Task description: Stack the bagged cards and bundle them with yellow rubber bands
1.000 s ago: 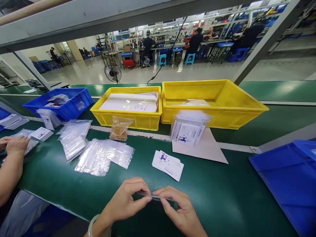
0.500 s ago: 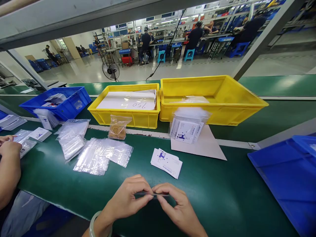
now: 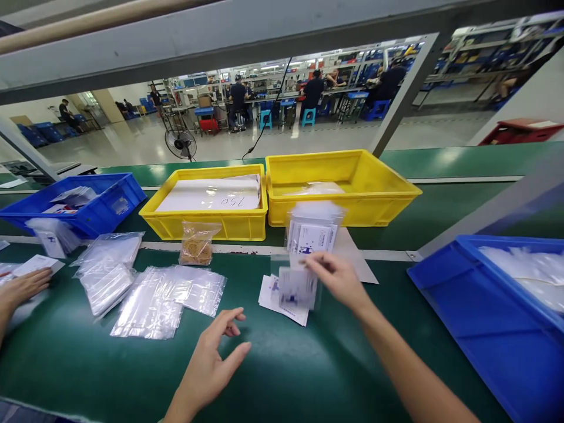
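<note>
My right hand (image 3: 337,276) pinches the top edge of a clear plastic bag with a printed card inside (image 3: 297,288); it is blurred by motion. The bag hangs over a small stack of white printed cards (image 3: 269,291) on the green table and hides part of it. Just beyond stand several bagged cards (image 3: 315,229), leaning against the right yellow bin on a sheet of cardboard (image 3: 359,261). My left hand (image 3: 215,358) is held above the table, thumb and fingers apart, holding nothing. Left of it lie flat piles of clear zip bags (image 3: 150,302).
A bag of rubber bands (image 3: 196,247) leans on the left yellow bin (image 3: 202,226). Beside it is the right yellow bin (image 3: 388,202). Blue bins stand at left (image 3: 110,205) and right (image 3: 476,311). Another person's hand (image 3: 30,285) rests on cards at far left.
My hands have separated. The right has moved forward and right with the bagged card, towards the standing bags; the left has let go and opened. The view has turned right.
</note>
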